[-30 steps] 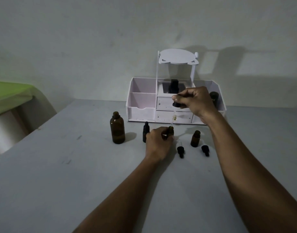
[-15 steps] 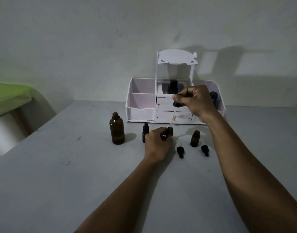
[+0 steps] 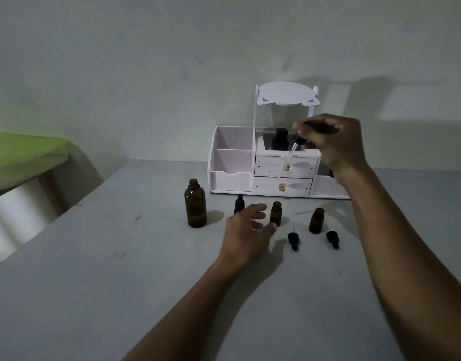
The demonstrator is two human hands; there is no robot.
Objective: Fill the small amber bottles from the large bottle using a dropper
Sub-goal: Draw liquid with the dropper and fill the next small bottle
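Dropper: glass pipette with black rubber bulb (image 3: pixel 292 152), tilted, right of centre in the frame, pinched at the bulb by the right hand (image 3: pixel 331 144).
Left hand (image 3: pixel 246 230): fingers spread and released, beside the open small amber glass bottle (image 3: pixel 275 213) at centre.
Step advice: I judge a refill is due; steady the tall amber glass bottle (image 3: pixel 195 204), left of centre, before dipping.
Contents: levels in every bottle too dark to tell.
Others: second open small amber bottle (image 3: pixel 316 220); capped small dark bottle (image 3: pixel 239 203); two loose black dropper caps (image 3: pixel 293 238).
Behind: white wooden organiser (image 3: pixel 232 162), a dark bottle in its middle bay.

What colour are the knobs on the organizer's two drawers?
Gold, on the white organizer; drawer knobs show best in the head view.
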